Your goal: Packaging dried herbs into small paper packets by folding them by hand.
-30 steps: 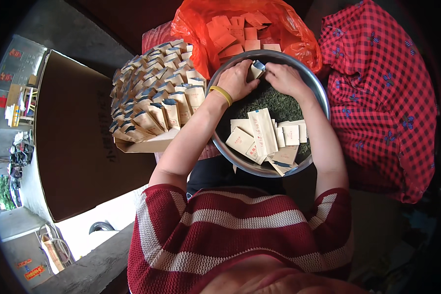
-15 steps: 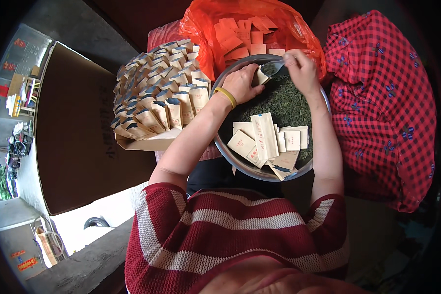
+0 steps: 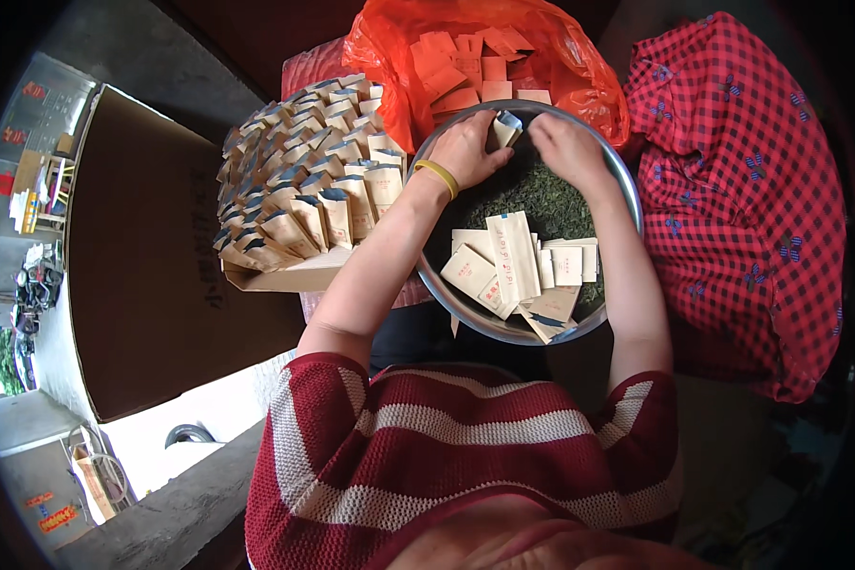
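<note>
The right hand (image 3: 572, 154), raised at the far right rim of the basin (image 3: 625, 177) half a second ago, has come back left, its fingers (image 3: 545, 133) now just beside the paper packet (image 3: 504, 131).

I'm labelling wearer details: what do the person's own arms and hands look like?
The left hand and right hand are ungloved. A yellow band circles the left wrist. The short knitted sleeves are dark red with off-white stripes.

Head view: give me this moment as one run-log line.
Left hand: holds paper packet | Right hand: near packet, over dark leaves | Metal basin: leaves, loose packets | Cardboard box: standing packets
</note>
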The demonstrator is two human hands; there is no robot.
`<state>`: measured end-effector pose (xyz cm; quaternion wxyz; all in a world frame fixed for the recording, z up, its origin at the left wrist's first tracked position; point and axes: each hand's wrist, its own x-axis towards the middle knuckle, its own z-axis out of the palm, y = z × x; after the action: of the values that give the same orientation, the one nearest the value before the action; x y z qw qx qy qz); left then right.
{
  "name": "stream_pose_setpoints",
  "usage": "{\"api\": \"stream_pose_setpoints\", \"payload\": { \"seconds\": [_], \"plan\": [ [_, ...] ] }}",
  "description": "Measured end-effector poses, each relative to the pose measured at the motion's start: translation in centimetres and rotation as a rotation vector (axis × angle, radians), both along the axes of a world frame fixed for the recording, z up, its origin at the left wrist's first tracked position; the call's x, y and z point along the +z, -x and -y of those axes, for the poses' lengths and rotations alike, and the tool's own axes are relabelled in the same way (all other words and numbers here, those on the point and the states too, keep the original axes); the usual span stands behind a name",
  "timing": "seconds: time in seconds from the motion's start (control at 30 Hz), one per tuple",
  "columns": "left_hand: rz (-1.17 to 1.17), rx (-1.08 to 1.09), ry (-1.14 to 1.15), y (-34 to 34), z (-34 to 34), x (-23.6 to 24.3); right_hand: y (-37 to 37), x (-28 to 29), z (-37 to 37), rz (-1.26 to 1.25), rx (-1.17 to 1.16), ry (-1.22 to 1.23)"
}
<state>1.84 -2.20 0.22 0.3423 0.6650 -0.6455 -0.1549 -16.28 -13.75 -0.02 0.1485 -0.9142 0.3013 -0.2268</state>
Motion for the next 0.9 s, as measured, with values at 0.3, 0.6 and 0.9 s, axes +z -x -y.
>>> {"api": "stream_pose_setpoints", "payload": {
  "seconds": [0.3,0.6,0.9],
  "plan": [
    [-0.01,-0.01,-0.008,0.1,-0.1,0.3,0.4,-0.5,1.6,0.164,0.026,-0.444],
    [0.066,-0.065,-0.049,-0.1,0.0,0.1,0.5,3.1,-0.3,0.42,-0.072,-0.168],
    [0.086,-0.073,-0.034,-0.1,-0.1,0.0,-0.7,4.0,-2.8,0.376,0.163,0.06]
  ]
}}
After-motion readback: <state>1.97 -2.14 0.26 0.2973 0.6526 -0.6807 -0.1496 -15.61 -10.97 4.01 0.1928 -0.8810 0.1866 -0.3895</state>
